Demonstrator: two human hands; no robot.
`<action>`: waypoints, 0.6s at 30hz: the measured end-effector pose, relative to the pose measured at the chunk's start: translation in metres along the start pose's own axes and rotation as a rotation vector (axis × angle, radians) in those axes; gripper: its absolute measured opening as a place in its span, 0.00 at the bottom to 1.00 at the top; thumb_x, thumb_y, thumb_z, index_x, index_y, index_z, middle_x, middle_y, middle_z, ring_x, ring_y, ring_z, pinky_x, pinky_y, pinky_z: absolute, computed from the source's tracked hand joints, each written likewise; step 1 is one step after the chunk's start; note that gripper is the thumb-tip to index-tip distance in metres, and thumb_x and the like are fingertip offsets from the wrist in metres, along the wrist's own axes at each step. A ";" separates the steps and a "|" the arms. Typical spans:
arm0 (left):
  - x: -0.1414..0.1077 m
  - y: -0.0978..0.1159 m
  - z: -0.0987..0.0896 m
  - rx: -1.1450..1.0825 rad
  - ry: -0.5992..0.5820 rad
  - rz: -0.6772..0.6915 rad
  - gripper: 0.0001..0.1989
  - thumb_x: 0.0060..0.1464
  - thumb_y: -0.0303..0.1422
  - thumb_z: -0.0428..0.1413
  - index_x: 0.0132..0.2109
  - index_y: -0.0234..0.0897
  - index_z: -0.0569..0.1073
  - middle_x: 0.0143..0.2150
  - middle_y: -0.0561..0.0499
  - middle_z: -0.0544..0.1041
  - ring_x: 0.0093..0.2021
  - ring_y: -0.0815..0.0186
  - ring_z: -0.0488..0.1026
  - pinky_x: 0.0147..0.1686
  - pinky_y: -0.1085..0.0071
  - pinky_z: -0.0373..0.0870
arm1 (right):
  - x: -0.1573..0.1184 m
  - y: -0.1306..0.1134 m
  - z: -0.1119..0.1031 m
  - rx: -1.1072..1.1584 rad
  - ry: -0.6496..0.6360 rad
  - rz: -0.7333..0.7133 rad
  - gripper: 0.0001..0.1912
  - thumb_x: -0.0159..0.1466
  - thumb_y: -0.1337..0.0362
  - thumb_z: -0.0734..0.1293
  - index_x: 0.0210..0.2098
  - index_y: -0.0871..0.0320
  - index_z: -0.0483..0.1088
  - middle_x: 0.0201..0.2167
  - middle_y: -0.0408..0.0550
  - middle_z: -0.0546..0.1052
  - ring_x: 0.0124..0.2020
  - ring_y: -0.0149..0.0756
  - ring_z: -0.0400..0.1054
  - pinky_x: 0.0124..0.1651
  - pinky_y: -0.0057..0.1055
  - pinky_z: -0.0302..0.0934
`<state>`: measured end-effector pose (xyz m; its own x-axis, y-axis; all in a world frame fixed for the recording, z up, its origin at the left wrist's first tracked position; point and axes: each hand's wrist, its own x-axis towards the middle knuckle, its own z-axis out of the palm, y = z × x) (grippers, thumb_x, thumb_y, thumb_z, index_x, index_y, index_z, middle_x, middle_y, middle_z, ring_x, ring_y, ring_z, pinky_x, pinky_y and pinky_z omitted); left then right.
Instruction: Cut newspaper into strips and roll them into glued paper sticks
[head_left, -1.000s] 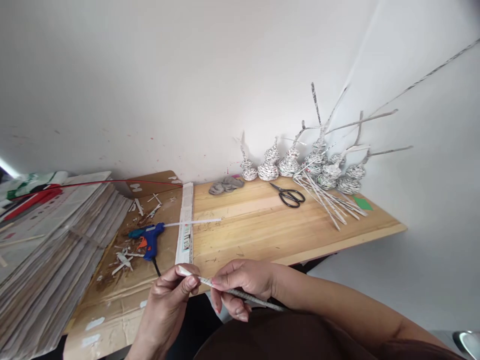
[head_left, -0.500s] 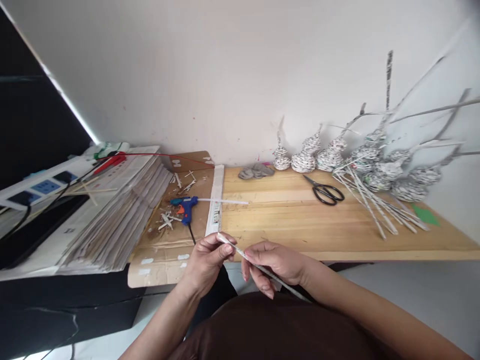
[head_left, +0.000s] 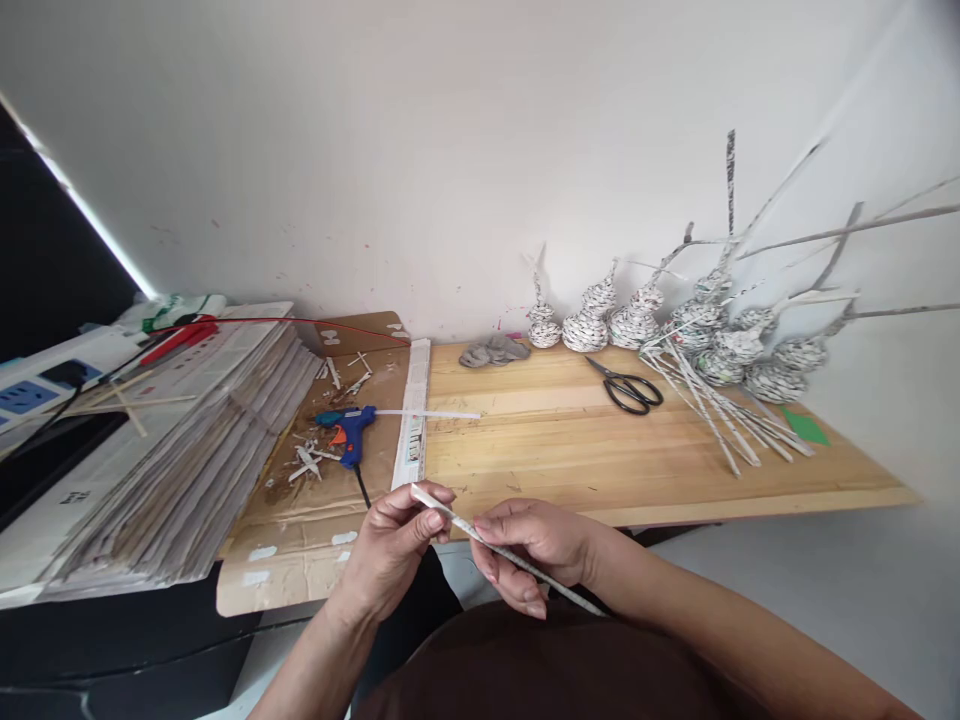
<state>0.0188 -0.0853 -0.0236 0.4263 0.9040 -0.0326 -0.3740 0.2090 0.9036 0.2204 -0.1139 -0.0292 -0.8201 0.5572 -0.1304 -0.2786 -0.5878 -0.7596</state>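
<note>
A thin rolled newspaper stick (head_left: 551,578) slants across my lap, its pale tip up at the left. My left hand (head_left: 394,545) pinches it just below that tip, between thumb and fingers. Farther down the stick, my right hand (head_left: 532,545) grips it with thumb and forefinger, the other fingers curled loosely underneath. The lower end lies against my dark top. Past my left hand, a blue glue gun (head_left: 356,435) with a long white glue stick (head_left: 427,413) rests on a sheet of cardboard (head_left: 300,545).
Black scissors (head_left: 630,390) lie on the wooden table (head_left: 525,430). Several woven paper gourd shapes (head_left: 589,328) line the wall, near loose paper sticks (head_left: 720,410). A grey cloth-like bundle (head_left: 495,350) sits at the back. At left are stacked newspapers (head_left: 202,470) and a power strip (head_left: 37,385).
The camera view has shifted, so the table and things on it appear farther left. Both hands keep their hold on the paper stick, which sits slightly lower and more to the left.
</note>
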 end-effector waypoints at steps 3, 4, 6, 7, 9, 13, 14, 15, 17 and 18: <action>0.002 0.000 -0.003 -0.004 -0.037 -0.005 0.08 0.44 0.32 0.67 0.34 0.37 0.79 0.29 0.53 0.72 0.26 0.73 0.67 0.28 0.75 0.64 | 0.000 0.002 -0.002 0.008 -0.025 -0.007 0.20 0.67 0.54 0.59 0.30 0.65 0.68 0.10 0.39 0.65 0.10 0.30 0.60 0.16 0.27 0.59; 0.002 0.000 -0.004 -0.006 -0.042 0.001 0.08 0.44 0.32 0.67 0.33 0.36 0.78 0.28 0.53 0.71 0.26 0.73 0.67 0.27 0.76 0.63 | 0.000 0.001 -0.002 -0.009 -0.007 -0.005 0.20 0.68 0.54 0.59 0.31 0.65 0.69 0.10 0.39 0.66 0.10 0.29 0.60 0.17 0.26 0.59; 0.004 0.002 -0.005 -0.007 -0.035 0.018 0.07 0.43 0.32 0.67 0.31 0.36 0.78 0.28 0.53 0.71 0.26 0.73 0.67 0.27 0.76 0.62 | -0.001 0.000 -0.002 -0.044 0.036 0.007 0.21 0.68 0.54 0.58 0.31 0.66 0.69 0.11 0.39 0.66 0.11 0.29 0.61 0.17 0.25 0.58; 0.005 0.003 -0.005 0.001 -0.032 0.029 0.07 0.44 0.32 0.67 0.31 0.36 0.78 0.28 0.53 0.71 0.26 0.73 0.66 0.27 0.76 0.62 | -0.002 -0.001 -0.002 -0.054 0.049 0.014 0.21 0.68 0.54 0.58 0.31 0.65 0.69 0.11 0.39 0.65 0.11 0.29 0.61 0.16 0.24 0.57; 0.006 0.005 -0.005 0.033 -0.039 0.044 0.07 0.44 0.32 0.66 0.31 0.36 0.78 0.28 0.53 0.71 0.26 0.73 0.66 0.27 0.75 0.62 | -0.003 -0.002 -0.003 -0.050 0.042 0.028 0.21 0.68 0.53 0.58 0.30 0.64 0.69 0.10 0.38 0.64 0.10 0.28 0.60 0.15 0.24 0.56; 0.007 0.006 -0.005 0.076 -0.062 0.043 0.08 0.44 0.32 0.67 0.34 0.37 0.79 0.29 0.52 0.71 0.27 0.73 0.66 0.28 0.75 0.62 | -0.003 -0.001 -0.006 -0.037 -0.002 0.038 0.21 0.68 0.53 0.58 0.28 0.63 0.67 0.09 0.37 0.62 0.09 0.29 0.58 0.15 0.25 0.56; 0.007 0.006 -0.005 0.076 -0.064 0.050 0.08 0.44 0.32 0.67 0.34 0.37 0.79 0.29 0.52 0.71 0.27 0.73 0.66 0.29 0.75 0.62 | -0.003 -0.001 -0.006 -0.049 0.002 0.037 0.21 0.68 0.52 0.57 0.28 0.63 0.67 0.09 0.37 0.63 0.09 0.29 0.59 0.16 0.25 0.56; 0.007 0.006 -0.006 0.075 -0.065 0.062 0.07 0.44 0.32 0.67 0.33 0.37 0.79 0.29 0.52 0.71 0.27 0.73 0.66 0.29 0.75 0.62 | -0.003 -0.001 -0.006 -0.070 0.014 0.033 0.22 0.68 0.52 0.58 0.28 0.63 0.67 0.09 0.38 0.63 0.10 0.29 0.60 0.16 0.25 0.55; 0.008 0.006 -0.007 0.065 -0.065 0.088 0.06 0.45 0.32 0.66 0.32 0.37 0.78 0.29 0.53 0.71 0.27 0.73 0.66 0.29 0.75 0.62 | -0.004 -0.002 -0.005 -0.114 0.053 0.018 0.22 0.68 0.51 0.58 0.28 0.64 0.68 0.10 0.38 0.64 0.11 0.28 0.60 0.17 0.24 0.56; 0.009 0.007 -0.007 0.061 -0.068 0.098 0.06 0.45 0.32 0.66 0.31 0.37 0.78 0.28 0.53 0.71 0.27 0.73 0.66 0.29 0.75 0.61 | -0.005 -0.003 -0.004 -0.123 0.067 0.014 0.23 0.68 0.51 0.58 0.28 0.64 0.68 0.11 0.37 0.64 0.11 0.27 0.59 0.17 0.24 0.56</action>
<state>0.0140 -0.0730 -0.0210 0.4460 0.8910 0.0845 -0.3665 0.0956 0.9255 0.2273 -0.1125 -0.0294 -0.7871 0.5897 -0.1807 -0.2003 -0.5216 -0.8294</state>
